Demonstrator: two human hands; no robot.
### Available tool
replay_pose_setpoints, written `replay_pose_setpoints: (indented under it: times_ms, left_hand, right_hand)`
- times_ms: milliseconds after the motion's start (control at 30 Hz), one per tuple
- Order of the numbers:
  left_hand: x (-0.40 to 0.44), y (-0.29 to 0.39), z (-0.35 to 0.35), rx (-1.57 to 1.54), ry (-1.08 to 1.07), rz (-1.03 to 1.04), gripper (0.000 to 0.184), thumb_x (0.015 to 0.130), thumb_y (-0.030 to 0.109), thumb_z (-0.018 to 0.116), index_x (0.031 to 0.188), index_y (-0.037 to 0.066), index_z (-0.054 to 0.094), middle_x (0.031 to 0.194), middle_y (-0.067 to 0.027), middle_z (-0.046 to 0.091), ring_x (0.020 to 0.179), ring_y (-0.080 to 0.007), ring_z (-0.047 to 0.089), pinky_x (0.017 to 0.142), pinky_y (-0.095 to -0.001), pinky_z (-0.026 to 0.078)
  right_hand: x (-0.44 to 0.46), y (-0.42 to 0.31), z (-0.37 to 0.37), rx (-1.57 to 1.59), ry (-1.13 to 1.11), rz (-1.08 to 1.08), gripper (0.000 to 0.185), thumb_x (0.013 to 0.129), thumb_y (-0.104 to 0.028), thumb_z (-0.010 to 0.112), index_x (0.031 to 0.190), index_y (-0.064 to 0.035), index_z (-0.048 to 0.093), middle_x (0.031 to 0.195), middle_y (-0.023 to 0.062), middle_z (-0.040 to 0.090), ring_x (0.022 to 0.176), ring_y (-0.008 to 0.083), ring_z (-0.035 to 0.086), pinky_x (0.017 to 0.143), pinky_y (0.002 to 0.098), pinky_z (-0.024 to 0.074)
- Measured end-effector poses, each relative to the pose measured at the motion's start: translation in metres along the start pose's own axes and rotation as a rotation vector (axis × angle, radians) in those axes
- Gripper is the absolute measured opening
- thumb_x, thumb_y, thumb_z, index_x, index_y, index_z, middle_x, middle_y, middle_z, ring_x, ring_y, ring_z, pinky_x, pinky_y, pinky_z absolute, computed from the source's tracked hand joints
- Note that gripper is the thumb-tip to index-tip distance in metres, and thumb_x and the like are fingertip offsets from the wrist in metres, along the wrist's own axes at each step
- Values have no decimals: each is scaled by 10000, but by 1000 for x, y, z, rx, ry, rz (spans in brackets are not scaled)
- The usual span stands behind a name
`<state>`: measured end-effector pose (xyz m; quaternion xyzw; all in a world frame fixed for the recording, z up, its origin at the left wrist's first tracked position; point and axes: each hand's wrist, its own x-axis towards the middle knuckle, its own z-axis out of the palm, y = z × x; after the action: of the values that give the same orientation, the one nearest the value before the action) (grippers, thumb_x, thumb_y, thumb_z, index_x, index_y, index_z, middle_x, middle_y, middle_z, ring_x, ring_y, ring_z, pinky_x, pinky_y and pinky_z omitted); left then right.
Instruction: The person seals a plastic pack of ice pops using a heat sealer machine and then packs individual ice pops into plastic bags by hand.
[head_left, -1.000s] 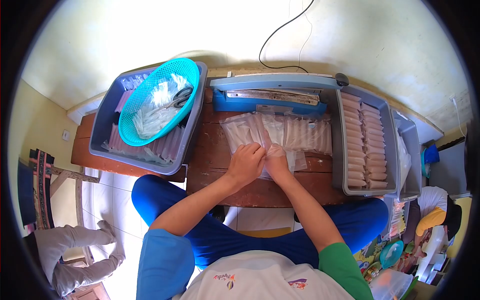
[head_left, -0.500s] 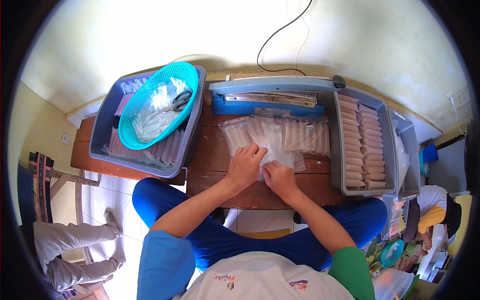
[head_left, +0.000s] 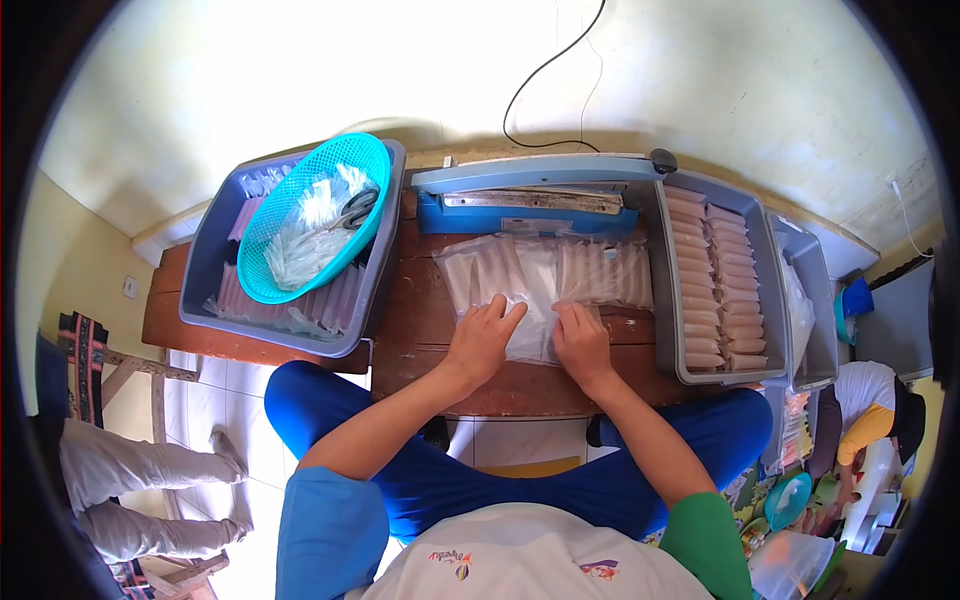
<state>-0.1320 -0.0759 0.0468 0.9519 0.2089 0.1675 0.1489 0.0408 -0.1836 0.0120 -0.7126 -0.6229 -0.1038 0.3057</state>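
A clear plastic bag (head_left: 537,325) lies flat on the table in front of me, its lower part between my hands. My left hand (head_left: 484,340) grips its left side with curled fingers, close to a packed row of pinkish-brown filled tubes (head_left: 485,270). On the other side my right hand (head_left: 583,345) pinches the bag's right edge, fingers and thumb together. Another row of tubes in clear plastic (head_left: 605,272) lies just beyond my right hand. Behind them stands a blue bar sealer (head_left: 525,220), its long arm raised. My fingertips partly hide the plastic.
At left, a grey crate (head_left: 345,345) of tubes carries a turquoise basket (head_left: 262,282) with plastic pieces and scissors (head_left: 358,208). A grey crate (head_left: 668,350) with two columns of tubes stands at right, another bin (head_left: 822,345) beside it. Other people sit left and work at far right.
My hands have moved apart, the right one shifting right and up along the plastic. The bag's lower part now lies flatter and more exposed between them. The view has shifted slightly.
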Motion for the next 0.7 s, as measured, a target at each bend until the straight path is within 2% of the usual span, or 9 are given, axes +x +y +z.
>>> replay_pose_setpoints:
  times_ms: [300,367,500,600,667,700]
  left_hand:
    - [-3,7,-23,85,-117,-43,507,692,-36,645,1166,79,508,971,-152,524,803,-300,638,673,-382,501]
    - [-4,7,-25,76,-192,-75,613,659,-45,676,1229,81,490,1006,-163,512,810,-338,629,671,-413,512]
    - [-8,10,-25,85,-229,-56,602,671,-45,660,1232,80,486,1017,-172,511,799,-339,634,650,-404,515]
    - [-8,17,-28,89,-308,-82,587,705,21,698,1246,89,479,1042,-178,510,841,-350,635,684,-418,516]
    - [-2,25,-37,-11,-324,-102,572,749,148,741,1254,96,478,1072,-173,521,876,-365,627,726,-440,509]
    - [3,27,-40,-9,-329,-85,572,749,148,741,1254,96,478,1072,-173,521,876,-365,627,726,-440,509]
  right_hand:
    - [-20,-18,-15,61,-118,18,299,754,-39,609,1050,-75,582,841,85,562,789,270,625,654,391,529]
    - [-22,-22,-19,72,-132,14,302,753,-43,611,1052,-75,583,842,86,561,782,271,627,647,392,531]
    - [-24,-29,-30,104,-156,17,289,772,-66,623,1058,-74,586,838,86,564,757,274,634,615,386,531]
    - [-17,-40,-47,161,-178,57,283,785,-103,661,1055,-61,588,852,97,581,724,295,630,593,380,525]
    - [-11,-40,-65,201,-178,96,288,787,-117,684,1050,-51,588,865,107,596,697,312,623,580,378,518]
    - [-7,-38,-72,226,-162,103,294,783,-135,702,1042,-52,592,862,109,598,680,301,623,576,373,514]
